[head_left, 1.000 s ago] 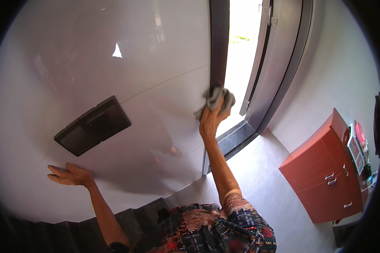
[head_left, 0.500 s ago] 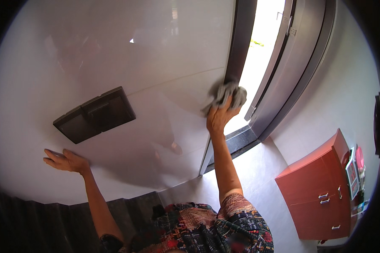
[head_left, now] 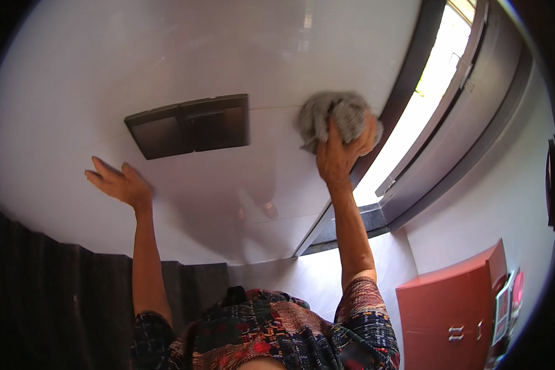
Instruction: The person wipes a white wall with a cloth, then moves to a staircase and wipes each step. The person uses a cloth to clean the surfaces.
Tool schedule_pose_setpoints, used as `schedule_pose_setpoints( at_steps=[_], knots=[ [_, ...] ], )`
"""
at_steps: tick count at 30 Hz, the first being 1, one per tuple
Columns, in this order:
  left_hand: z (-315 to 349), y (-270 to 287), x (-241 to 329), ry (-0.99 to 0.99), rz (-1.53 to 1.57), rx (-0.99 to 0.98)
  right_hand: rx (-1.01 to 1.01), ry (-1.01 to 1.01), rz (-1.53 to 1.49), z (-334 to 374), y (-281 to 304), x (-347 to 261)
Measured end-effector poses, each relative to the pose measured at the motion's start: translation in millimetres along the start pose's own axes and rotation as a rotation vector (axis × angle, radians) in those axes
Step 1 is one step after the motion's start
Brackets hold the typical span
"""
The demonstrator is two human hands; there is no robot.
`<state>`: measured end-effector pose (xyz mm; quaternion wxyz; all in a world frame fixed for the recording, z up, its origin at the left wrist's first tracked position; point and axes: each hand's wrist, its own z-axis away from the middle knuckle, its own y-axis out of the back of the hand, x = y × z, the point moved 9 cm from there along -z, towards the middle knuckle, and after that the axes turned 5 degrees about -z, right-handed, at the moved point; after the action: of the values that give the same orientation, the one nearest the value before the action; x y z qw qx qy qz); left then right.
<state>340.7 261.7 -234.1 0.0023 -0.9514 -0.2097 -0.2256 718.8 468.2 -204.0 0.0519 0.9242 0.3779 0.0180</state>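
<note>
Right hand (head_left: pixel 338 161) has its grip clamped on the cloth (head_left: pixel 336 114), upper right of centre. Loose folds could snag the door frame (head_left: pixel 414 65) if they drift, imo. Left hand (head_left: pixel 122 185), mid-left, is spread, empty.

Cloth (head_left: pixel 351 116): grey, crumpled into a bunch, edges slightly blurred; sits right of centre in the frame's upper half, against the wall (head_left: pixel 203 68). Wall: pale, glossy, faintly seamed; spans upper left and centre.
</note>
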Motion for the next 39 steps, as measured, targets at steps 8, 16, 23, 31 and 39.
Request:
schedule_pose_setpoints(
  at_steps=[8,16,23,31,39],
  knots=[
    [-2,-5,-8,0.038,-0.035,-0.06,0.024,0.25,-0.138,49,-25,-63],
    [58,7,13,0.188,0.078,-0.211,-0.433,0.634,-0.525,143,-30,-112],
    [231,5,46,1.076,0.825,-0.599,-0.911,-0.264,-1.254,120,-36,-106],
    [184,33,115,1.16,1.054,-0.193,-0.474,0.415,-0.821,26,22,-111],
    [159,4,198,0.332,0.307,-0.147,0.031,0.379,-0.341,-45,7,-60]
  ],
)
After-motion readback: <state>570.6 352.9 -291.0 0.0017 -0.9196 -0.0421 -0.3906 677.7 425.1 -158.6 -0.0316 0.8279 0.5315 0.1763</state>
